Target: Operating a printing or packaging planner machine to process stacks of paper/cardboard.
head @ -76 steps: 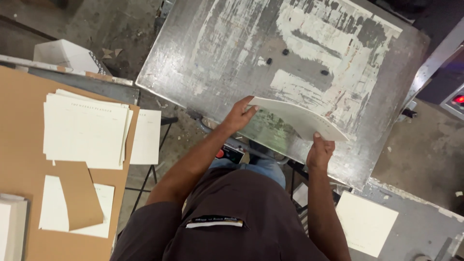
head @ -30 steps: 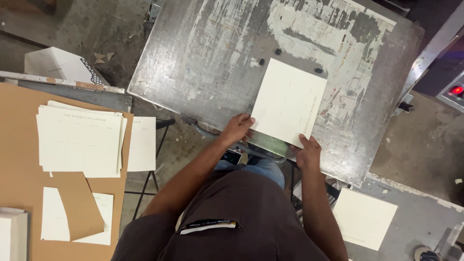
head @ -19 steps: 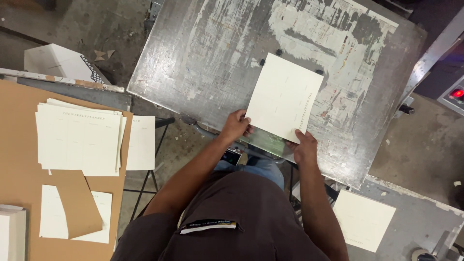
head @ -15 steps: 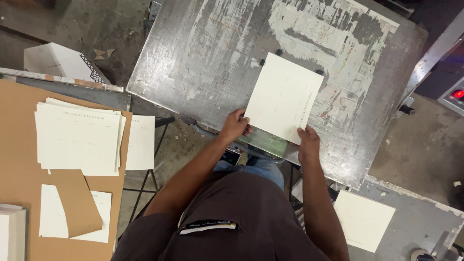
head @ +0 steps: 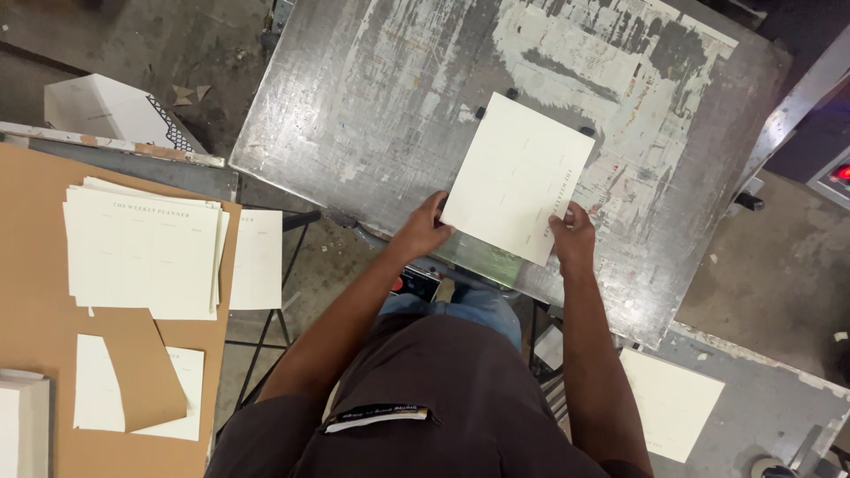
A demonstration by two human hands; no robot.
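Observation:
A cream printed sheet (head: 515,177) lies flat on the worn metal plate (head: 372,97) of a machine in front of me. My left hand (head: 423,230) grips the sheet's near left corner. My right hand (head: 572,235) holds its near right edge. The far edge of the sheet rests against small dark stops (head: 511,93) on the plate.
A brown cardboard-covered table (head: 27,292) on the left carries a stack of cream sheets (head: 142,248), more sheets (head: 181,389) and a brown card piece (head: 133,367). A single sheet (head: 666,403) lies at lower right. A white box (head: 115,111) sits on the floor.
The sheet, earlier lifted and tilted above the plate, now lies flat. Both hands slid it away from me until it met the stops.

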